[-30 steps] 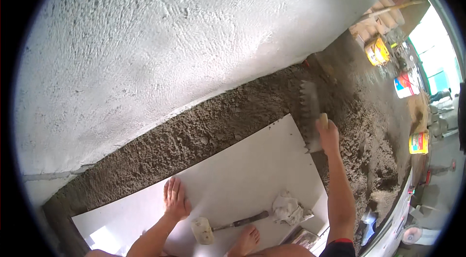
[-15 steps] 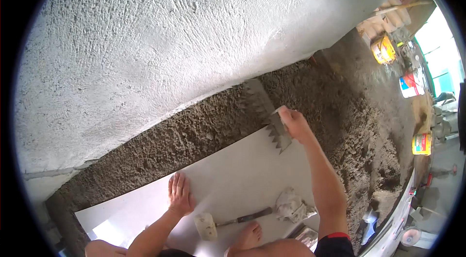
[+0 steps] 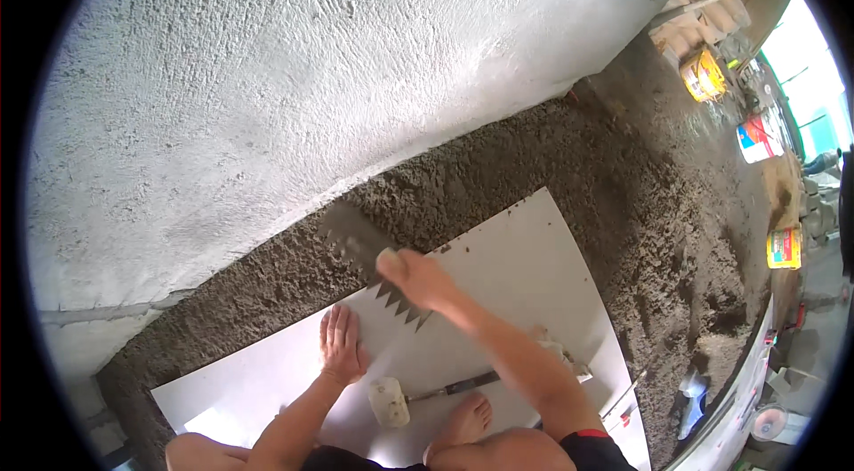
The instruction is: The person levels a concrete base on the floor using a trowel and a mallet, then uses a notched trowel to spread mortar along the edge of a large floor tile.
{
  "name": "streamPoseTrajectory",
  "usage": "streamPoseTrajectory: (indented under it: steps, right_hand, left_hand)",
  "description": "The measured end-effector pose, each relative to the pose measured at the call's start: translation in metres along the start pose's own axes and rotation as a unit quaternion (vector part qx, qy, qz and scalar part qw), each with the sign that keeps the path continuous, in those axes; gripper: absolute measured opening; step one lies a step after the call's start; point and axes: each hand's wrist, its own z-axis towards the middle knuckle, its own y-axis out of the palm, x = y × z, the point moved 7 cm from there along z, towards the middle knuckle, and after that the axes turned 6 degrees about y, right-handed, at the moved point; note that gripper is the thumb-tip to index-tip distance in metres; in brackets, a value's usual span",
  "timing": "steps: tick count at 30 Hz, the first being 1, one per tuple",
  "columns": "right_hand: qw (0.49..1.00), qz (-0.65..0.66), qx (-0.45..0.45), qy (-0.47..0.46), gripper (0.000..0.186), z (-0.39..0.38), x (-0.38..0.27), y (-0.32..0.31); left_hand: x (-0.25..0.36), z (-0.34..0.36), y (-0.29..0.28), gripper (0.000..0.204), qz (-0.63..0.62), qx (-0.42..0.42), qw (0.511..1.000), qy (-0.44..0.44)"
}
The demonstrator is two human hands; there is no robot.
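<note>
A large white tile (image 3: pixel 520 293) lies beneath me, bordered along its far edge by a strip of rough grey-brown mortar (image 3: pixel 258 293). My right hand (image 3: pixel 416 281) grips the handle of a notched trowel (image 3: pixel 356 235), its fingers wrapped round it. The trowel's blade reaches across the mortar strip, and its toothed near end overhangs the tile. Pressed flat on the tile near its far edge is my left hand (image 3: pixel 340 345), fingers stretched out. Close to my foot rests a mallet (image 3: pixel 389 402) with a pale head and dark handle. A crumpled cloth, mostly hidden, lies behind my right forearm.
A rough plastered wall (image 3: pixel 294 71) rises beyond the mortar strip. Loose mortar (image 3: pixel 685 257) spreads over the floor at right. Farther right stand a yellow bucket (image 3: pixel 703 77), a white-and-red bucket (image 3: pixel 759 139) and another yellow bucket (image 3: pixel 784 249). A blue-and-white object (image 3: pixel 693 404) lies at lower right.
My right hand has swept the trowel left along the mortar strip, closer to my left hand. Dark crumbs now show on the tile's far right part. My left hand stays flat on the tile.
</note>
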Motion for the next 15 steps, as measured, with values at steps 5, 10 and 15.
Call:
streamPoseTrajectory:
  steps: [5, 10, 15]
  right_hand:
    - [0.998, -0.062, -0.023, 0.016, 0.056, -0.015, 0.017, 0.006]
    - [0.990, -0.069, 0.125, -0.019, 0.063, 0.012, 0.076, -0.075]
    - [0.979, 0.028, 0.181, 0.085, 0.069, 0.038, 0.126, -0.196]
  left_hand:
    - [-0.001, -0.001, -0.002, 0.060, 0.006, 0.016, 1.000, 0.004]
    - [-0.001, -0.002, 0.000, 0.059, 0.010, 0.027, 1.000, 0.007]
    - [0.001, 0.000, 0.000, 0.061, 0.020, 0.043, 0.999, 0.012]
